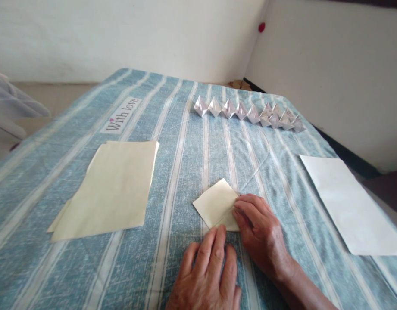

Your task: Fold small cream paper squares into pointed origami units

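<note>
A small cream sheet of folded paper lies flat on the cloth, one corner pointing away from me. My left hand rests palm down at its near edge, fingers stretched out and slightly apart, with fingertips touching the paper. At the paper's right side, my right hand has its fingers bent and drawn together over the corner, which they partly cover. A faint crease line runs across the paper between the two hands.
A stack of larger cream sheets lies on the left, and a white sheet on the right. Several silvery folded paper shapes stand in a row at the back. A "With love" label lies on the striped blue tablecloth.
</note>
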A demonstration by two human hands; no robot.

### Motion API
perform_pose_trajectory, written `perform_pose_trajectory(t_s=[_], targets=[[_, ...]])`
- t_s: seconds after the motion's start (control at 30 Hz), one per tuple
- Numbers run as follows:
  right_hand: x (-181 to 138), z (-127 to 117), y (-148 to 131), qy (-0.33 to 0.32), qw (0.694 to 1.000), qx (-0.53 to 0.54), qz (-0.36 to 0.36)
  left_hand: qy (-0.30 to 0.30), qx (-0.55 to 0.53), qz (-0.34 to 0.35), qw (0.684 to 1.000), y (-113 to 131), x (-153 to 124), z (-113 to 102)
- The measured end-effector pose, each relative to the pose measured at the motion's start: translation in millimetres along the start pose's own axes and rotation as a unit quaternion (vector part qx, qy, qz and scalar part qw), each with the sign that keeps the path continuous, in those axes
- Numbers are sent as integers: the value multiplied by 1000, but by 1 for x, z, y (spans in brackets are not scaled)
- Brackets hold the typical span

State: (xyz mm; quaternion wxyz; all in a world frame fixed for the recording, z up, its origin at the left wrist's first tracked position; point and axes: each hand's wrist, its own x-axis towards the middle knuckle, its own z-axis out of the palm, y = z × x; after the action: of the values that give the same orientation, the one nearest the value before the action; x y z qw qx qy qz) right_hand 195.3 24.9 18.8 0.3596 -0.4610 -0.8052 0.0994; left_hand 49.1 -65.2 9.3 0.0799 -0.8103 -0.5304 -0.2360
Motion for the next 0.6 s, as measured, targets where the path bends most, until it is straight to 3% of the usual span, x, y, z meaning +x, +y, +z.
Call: perform_pose_trajectory(t_s=[0.3,0.5,0.6], targets=[[0,-4,-1,45,998,32,10,4,14,13,1000,-2,-2,2],[-12,-9,-9,74,990,-55,-107,12,8,18,1000,-2,-1,1],[-21,-9,-16,60,984,-39,-162,20,-4,29,999,-2,-1,3]])
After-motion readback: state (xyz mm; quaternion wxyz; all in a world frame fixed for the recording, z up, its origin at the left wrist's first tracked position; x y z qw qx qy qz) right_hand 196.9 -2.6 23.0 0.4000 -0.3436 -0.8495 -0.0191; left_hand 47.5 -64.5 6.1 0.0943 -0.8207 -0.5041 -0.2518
